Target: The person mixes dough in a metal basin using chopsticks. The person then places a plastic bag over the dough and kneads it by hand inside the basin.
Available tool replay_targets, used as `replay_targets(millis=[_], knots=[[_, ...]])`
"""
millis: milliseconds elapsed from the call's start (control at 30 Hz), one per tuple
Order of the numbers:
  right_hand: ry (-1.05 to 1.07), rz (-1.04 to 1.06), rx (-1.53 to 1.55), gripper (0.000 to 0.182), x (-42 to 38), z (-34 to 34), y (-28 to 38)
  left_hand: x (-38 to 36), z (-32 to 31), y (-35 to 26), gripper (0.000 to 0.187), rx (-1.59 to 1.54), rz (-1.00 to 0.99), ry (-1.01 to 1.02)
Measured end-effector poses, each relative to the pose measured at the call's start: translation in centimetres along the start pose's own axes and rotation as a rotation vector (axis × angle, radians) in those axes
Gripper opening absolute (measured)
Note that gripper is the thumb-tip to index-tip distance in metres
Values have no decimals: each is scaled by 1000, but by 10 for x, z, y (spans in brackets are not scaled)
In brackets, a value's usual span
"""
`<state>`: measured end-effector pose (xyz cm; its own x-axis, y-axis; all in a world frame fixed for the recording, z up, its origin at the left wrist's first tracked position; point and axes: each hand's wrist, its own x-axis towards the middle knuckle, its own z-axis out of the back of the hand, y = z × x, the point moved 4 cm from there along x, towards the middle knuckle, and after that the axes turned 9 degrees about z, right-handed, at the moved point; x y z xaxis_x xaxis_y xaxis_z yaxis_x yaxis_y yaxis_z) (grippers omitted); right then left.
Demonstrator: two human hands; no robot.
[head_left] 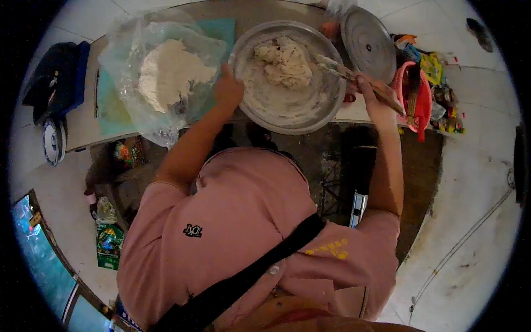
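At twelve to one o'clock on the counter (358, 113), a wide metal bowl (251, 113) holds the dough (286, 63), a rough pale lump lying toward the far side. Smears coat the bowl floor. Ten to eleven: clear plastic bag (124, 58), mouth spread, white flour (166, 74) heaped inside, on a greenish-blue mat (221, 30). One to two: round metal lid (368, 41), just beside the bowl's far right. Two o'clock: pink basket (425, 105), slim brown items inside; colourful packets (434, 69) crowd its far right side.

Edges: bowl's near rim comes to the counter's front edge, the person's body close behind at six. Pale strip of counter shows between bowl and basket, below the right hand. Bag sits near the bowl's left, narrow room between, partly taken up by the left hand.

Hands: well apart, bowl between. Left hand (228, 91) at the bowl's nine o'clock, at the rim, index finger extended, the others partly curled; grip unclear. Right hand (376, 99), at three to four, closed round dough-smeared sticks (345, 73), slanting toward the dough.
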<state>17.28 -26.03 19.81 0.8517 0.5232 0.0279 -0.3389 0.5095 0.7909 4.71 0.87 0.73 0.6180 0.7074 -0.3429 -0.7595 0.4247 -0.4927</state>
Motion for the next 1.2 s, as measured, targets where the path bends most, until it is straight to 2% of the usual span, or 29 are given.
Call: replay_targets(millis=[33,100,167,233,300,400,500,600,700,767,833,900,967,1033,1100,1200], knots=[[12,71,-78,22,8,0,-17,-2,5,-5,63,-9,31,20],[44,216,-234,23,42,-18,-86,5,-3,1,63,-48,-37,-46],[25,74,-57,27,70,-49,-137,8,-10,9,63,-97,-79,-80],[32,-5,72,28,89,-71,-131,5,-6,8,63,-149,-107,-81],[53,-35,142,27,104,-89,-116,-2,4,2,65,-60,-1,-39],[161,127,328,24,108,-121,-103,3,-4,5,66,-26,32,-25],[175,346,297,20,98,-152,-119,2,-5,2,67,-16,59,-24],[434,372,-86,23,47,-126,-49,-2,3,0,67,-18,79,-3],[615,651,-335,17,3,-115,-39,7,-13,8,68,-43,23,-59],[664,645,-364,17,-19,-124,-37,11,-17,11,68,-53,-5,-96],[497,850,-435,19,-29,-144,-44,7,-14,11,68,-52,-8,-92],[539,167,143,18,-8,-148,-59,12,-13,10,67,-51,-10,-69],[423,61,70,18,8,-148,-72,11,-11,12,66,-45,-12,-53],[152,537,-657,18,30,-130,-96,9,-10,11,65,-50,-26,-51],[-45,695,-426,16,47,-99,-116,10,-13,11,65,-49,-56,-98],[-73,-67,484,15,52,-64,-107,8,-9,4,63,-8,-7,-55]])
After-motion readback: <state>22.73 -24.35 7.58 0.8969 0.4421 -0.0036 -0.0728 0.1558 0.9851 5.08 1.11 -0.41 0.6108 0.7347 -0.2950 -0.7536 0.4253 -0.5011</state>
